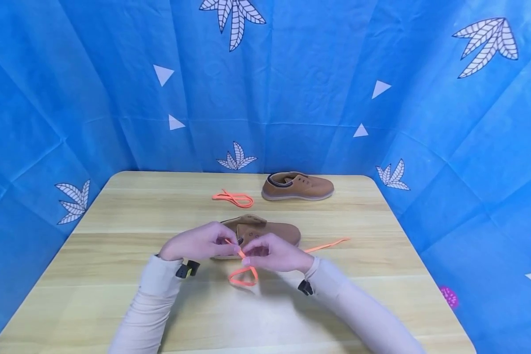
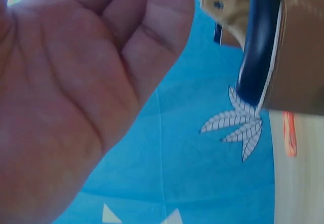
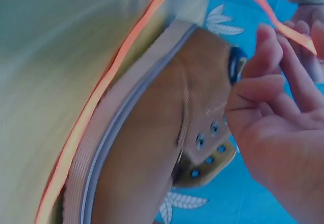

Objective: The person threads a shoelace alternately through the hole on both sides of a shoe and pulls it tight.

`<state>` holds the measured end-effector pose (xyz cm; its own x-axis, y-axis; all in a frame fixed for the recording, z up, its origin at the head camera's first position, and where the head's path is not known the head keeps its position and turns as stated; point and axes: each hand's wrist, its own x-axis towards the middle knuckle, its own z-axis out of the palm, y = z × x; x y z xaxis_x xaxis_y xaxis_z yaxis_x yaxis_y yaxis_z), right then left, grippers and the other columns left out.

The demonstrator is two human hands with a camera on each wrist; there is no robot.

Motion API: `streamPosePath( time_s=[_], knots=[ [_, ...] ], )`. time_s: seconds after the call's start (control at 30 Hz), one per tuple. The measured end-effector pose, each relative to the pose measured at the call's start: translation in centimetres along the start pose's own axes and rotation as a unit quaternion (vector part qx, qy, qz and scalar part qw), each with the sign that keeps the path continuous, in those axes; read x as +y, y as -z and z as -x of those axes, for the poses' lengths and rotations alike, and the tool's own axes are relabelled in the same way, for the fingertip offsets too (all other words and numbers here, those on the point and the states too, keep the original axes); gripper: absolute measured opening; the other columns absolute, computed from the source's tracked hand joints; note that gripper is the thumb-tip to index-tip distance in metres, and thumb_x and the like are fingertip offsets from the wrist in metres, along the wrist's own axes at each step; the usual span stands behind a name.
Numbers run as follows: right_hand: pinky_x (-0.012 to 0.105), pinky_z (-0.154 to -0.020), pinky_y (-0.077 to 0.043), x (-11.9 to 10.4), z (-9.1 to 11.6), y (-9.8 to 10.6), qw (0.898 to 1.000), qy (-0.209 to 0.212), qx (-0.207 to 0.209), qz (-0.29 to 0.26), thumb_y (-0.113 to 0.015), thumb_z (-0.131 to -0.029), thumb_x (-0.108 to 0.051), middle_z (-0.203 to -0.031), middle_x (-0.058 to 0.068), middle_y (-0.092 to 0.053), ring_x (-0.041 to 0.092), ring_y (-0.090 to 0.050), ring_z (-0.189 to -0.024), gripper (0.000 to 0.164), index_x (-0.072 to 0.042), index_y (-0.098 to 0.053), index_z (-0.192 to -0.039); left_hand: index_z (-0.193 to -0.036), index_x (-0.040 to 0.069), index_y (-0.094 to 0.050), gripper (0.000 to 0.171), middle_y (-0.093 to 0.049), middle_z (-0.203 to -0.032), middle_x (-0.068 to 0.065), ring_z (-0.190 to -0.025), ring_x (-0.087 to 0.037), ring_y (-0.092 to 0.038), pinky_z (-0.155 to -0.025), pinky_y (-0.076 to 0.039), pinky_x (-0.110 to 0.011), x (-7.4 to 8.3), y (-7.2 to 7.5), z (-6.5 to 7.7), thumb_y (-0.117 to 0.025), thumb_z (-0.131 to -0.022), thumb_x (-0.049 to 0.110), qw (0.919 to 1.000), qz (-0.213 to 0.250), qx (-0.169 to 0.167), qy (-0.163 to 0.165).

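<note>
An orange shoelace (image 1: 243, 283) runs between my hands above the table's near side, with a loop hanging below the fingers. My left hand (image 1: 199, 242) pinches it near one end; in the left wrist view only the palm (image 2: 66, 97) and curled fingers show. Close by on the right, my right hand (image 1: 274, 253) pinches the same lace between thumb and finger. Just beyond both hands lies a brown shoe (image 1: 283, 231), partly hidden by them. Its eyelets hold no lace in the right wrist view, where the lace's long tail passes along the sole (image 3: 121, 102).
Farther back on the wooden table (image 1: 115, 221) stands a second brown shoe (image 1: 298, 188), toe to the right. Left of it lies a folded orange shoelace (image 1: 234, 197). A blue curtain (image 1: 309, 88) with leaf prints surrounds the table's back and sides.
</note>
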<state>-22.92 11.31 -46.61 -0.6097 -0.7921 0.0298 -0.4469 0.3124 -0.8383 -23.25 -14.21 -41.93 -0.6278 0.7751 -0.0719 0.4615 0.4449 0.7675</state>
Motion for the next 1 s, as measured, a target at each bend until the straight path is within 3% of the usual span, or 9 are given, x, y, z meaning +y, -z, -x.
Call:
streamPosePath(
  time_s=[0.2,0.37,0.47,0.57,0.7,0.83,1.0],
  knots=[
    [0.015,-0.065,-0.046,0.1,0.5,-0.7,0.999,-0.013,0.031,-0.037,-0.069,-0.099,-0.014,-0.094,0.021,-0.077,-0.001,-0.055,-0.068,0.017,0.0,-0.077,-0.103,-0.094,0.02,-0.076,0.011,-0.055,-0.07,0.013,-0.061,0.0,-0.047,-0.057,-0.041,-0.017,-0.2,-0.7,-0.6,-0.067,-0.1,0.022,0.9994,-0.03,-0.003,-0.019],
    [0.018,-0.069,-0.05,0.5,1.1,-1.1,0.996,-0.032,0.048,-0.073,-0.068,-0.1,-0.016,-0.094,0.027,-0.074,0.016,-0.061,-0.073,0.02,0.001,-0.077,-0.105,-0.092,0.023,-0.076,0.012,-0.054,-0.07,0.012,-0.062,-0.001,-0.047,-0.058,-0.041,-0.018,-0.1,-1.1,-1.0,-0.068,-0.101,0.025,0.9982,-0.049,0.016,-0.031],
    [0.019,-0.068,-0.051,1.0,1.6,-1.2,0.99,-0.046,0.07,-0.117,-0.067,-0.101,-0.018,-0.091,0.031,-0.072,0.02,-0.061,-0.073,0.025,0.004,-0.076,-0.108,-0.098,0.02,-0.076,0.012,-0.063,-0.078,0.008,-0.068,-0.004,-0.053,-0.062,-0.046,-0.02,0.0,-1.5,-1.7,-0.066,-0.102,0.025,0.9977,-0.043,0.044,-0.026],
    [0.018,-0.062,-0.047,1.8,2.3,-1.1,0.976,-0.082,0.102,-0.171,-0.067,-0.101,-0.018,-0.084,0.021,-0.073,0.011,-0.057,-0.066,0.029,0.008,-0.074,-0.111,-0.105,0.015,-0.075,0.014,-0.071,-0.092,0.003,-0.08,-0.007,-0.06,-0.071,-0.053,-0.024,-0.2,-1.7,-2.2,-0.066,-0.102,0.025,0.9923,-0.044,0.116,0.003],
    [0.017,-0.055,-0.039,3.1,3.2,-0.7,0.949,-0.132,0.145,-0.246,-0.064,-0.102,-0.019,-0.076,-0.003,-0.071,0.003,-0.048,-0.059,0.035,0.013,-0.07,-0.115,-0.114,0.008,-0.072,0.02,-0.073,-0.103,-0.001,-0.093,-0.013,-0.065,-0.084,-0.057,-0.032,-0.6,-2.1,-3.0,-0.068,-0.1,0.022,0.9761,-0.056,0.204,0.048],
    [0.018,-0.052,-0.034,4.1,3.8,-0.5,0.933,-0.14,0.169,-0.285,-0.063,-0.102,-0.019,-0.069,-0.008,-0.065,0.004,-0.046,-0.056,0.037,0.016,-0.067,-0.113,-0.122,0.003,-0.069,0.029,-0.07,-0.11,-0.006,-0.097,-0.017,-0.064,-0.088,-0.057,-0.036,-0.8,-2.9,-4.1,-0.069,-0.099,0.02,0.9708,-0.075,0.217,0.069],
    [0.018,-0.05,-0.035,4.6,4.1,-0.9,0.924,-0.16,0.174,-0.3,-0.066,-0.1,-0.021,-0.063,-0.008,-0.063,0.003,-0.046,-0.053,0.033,0.011,-0.072,-0.108,-0.121,0.001,-0.069,0.03,-0.071,-0.113,-0.009,-0.103,-0.023,-0.066,-0.093,-0.056,-0.041,-1.3,-4.2,-5.5,-0.072,-0.097,0.019,0.97,-0.11,0.202,0.078]
  ],
)
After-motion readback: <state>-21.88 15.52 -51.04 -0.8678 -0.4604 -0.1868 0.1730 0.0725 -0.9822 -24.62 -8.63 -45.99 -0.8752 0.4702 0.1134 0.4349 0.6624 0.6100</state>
